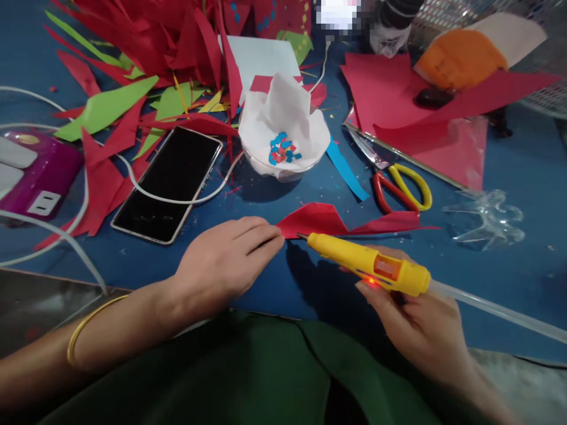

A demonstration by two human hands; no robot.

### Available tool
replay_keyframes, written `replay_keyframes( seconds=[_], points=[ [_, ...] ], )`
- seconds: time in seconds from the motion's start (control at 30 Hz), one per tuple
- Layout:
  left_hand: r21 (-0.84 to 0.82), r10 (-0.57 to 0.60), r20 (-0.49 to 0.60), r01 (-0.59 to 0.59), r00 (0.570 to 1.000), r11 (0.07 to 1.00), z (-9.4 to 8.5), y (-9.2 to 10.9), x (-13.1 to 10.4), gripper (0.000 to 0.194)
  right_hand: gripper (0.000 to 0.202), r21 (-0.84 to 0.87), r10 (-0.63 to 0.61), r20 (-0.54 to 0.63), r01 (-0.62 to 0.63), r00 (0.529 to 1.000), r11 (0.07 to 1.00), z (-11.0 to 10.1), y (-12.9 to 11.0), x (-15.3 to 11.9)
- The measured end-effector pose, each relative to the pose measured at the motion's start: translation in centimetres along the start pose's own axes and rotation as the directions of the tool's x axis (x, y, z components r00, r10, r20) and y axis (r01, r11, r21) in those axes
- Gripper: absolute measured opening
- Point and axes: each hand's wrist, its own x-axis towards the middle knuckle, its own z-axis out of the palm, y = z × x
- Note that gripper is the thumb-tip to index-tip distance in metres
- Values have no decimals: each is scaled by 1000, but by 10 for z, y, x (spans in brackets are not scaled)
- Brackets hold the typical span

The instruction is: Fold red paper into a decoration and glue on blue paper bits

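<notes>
My right hand is wrapped round a yellow hot glue gun with a glowing red light. A clear glue stick comes out of its back end. The nozzle points left and lies at the lower edge of a folded red paper strip. With its fingers pressed together, my left hand grips the strip's left end against the table; the fingertips hide that end. The strip's thin right part reaches toward the scissors, whose handles are red and yellow.
A paper-lined bowl holds small coloured paper bits. Left of it lie a phone, a white cable and a purple power strip. Red and green paper pieces pile up behind. Red sheets and crumpled clear plastic lie right.
</notes>
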Motion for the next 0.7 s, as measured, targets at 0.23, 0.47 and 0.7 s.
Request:
replay_keyframes(
  seconds=[0.23, 0.47, 0.7],
  points=[
    [-35, -7, -43, 6, 999, 999, 5, 2, -11, 24, 23, -58, -26, 7, 26, 1000, 998, 9, -11, 2],
    [-27, -40, -59, 38, 997, 999, 5, 3, -12, 24, 19, -73, -62, 9, 62, 998, 995, 14, -13, 1],
    [-18, -36, -44, 35, 998, 999, 6, 4, -13, 25, 22, -49, -11, 36, 13, 999, 999, 18, -14, 3]
  ],
)
